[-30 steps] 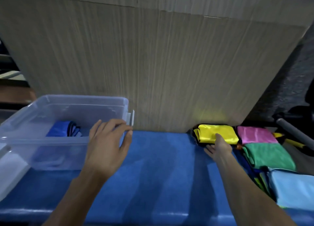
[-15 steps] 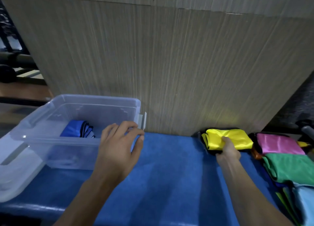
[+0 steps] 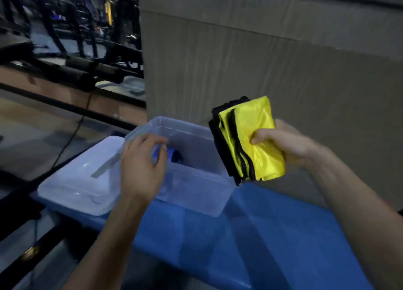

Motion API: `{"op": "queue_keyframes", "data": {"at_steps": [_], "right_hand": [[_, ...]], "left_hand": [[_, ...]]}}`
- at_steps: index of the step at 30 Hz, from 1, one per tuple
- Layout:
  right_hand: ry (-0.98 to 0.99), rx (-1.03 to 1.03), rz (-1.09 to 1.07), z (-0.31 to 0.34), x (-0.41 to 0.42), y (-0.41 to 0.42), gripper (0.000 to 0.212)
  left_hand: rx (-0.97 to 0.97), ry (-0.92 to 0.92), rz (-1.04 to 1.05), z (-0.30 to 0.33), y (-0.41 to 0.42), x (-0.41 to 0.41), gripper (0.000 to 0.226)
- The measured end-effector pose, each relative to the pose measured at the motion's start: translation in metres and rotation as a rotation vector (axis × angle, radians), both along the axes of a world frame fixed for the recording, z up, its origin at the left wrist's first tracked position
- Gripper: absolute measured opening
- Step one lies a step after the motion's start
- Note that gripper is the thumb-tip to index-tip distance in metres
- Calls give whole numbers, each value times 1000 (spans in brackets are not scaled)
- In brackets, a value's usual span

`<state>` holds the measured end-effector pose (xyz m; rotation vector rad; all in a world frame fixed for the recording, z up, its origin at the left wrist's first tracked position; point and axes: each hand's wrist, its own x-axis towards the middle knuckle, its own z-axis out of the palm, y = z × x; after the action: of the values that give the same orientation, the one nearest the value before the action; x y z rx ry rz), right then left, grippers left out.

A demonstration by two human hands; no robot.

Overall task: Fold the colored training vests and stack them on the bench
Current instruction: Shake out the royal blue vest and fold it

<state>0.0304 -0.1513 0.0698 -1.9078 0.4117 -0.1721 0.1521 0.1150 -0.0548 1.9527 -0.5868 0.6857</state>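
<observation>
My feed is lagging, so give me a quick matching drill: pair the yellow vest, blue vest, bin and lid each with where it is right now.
Things:
1. yellow vest
2. blue vest
3. bin
4. lid

Places:
A. inside the bin
B. flat beside the bin, on its left
C. held up in the right hand
D. on the blue bench, with the left hand at its near rim

Pairs: 1-C, 2-A, 3-D, 4-B
</observation>
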Motion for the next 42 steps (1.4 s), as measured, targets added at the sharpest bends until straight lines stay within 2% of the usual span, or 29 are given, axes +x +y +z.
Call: {"op": "queue_keyframes", "data": {"at_steps": [3,7,11,14,17,20,23,25,27,29,32,36,38,40,42], "right_hand": [[126,-422,237,23,61,38,58],[313,-888,526,26,142,78,35],[573,-1386,792,1,208,110,46],[644,-1575,902,-37,255,123,56],[633,-1676,991,-67,267,155,46],[428,-1692,1074,-86,266,169,31],[83,-1588,983,-95,257,152,19],[-168,-1600,859,-100,249,130,26],[-249,-1515,792,-100,240,116,36],[-229,-1367,861,-99,228,115,34],[-92,-1132,912,-102,217,120,38],[136,-1283,975,-118,225,138,30],[230,-1348,936,-128,233,142,26],[200,-1315,924,-128,236,141,25],[164,-1184,919,-121,233,134,29]], "left_hand": [[-73,162,74,-4,29,18,26],[-131,364,43,-12,42,30,38],[-135,506,-12,-14,47,46,40],[-156,497,-65,-14,52,54,37],[-224,509,-56,-14,56,59,33],[-234,533,-28,-14,58,60,34],[-253,555,8,-13,61,61,35],[-236,540,13,-11,60,59,34],[-213,519,16,-11,58,58,34],[-207,529,24,-11,59,57,35],[-190,543,22,-12,60,56,37],[-175,520,33,-12,59,55,37],[-162,513,40,-12,58,54,38],[-152,501,36,-12,57,53,38],[-141,467,23,-12,55,54,38]]}}
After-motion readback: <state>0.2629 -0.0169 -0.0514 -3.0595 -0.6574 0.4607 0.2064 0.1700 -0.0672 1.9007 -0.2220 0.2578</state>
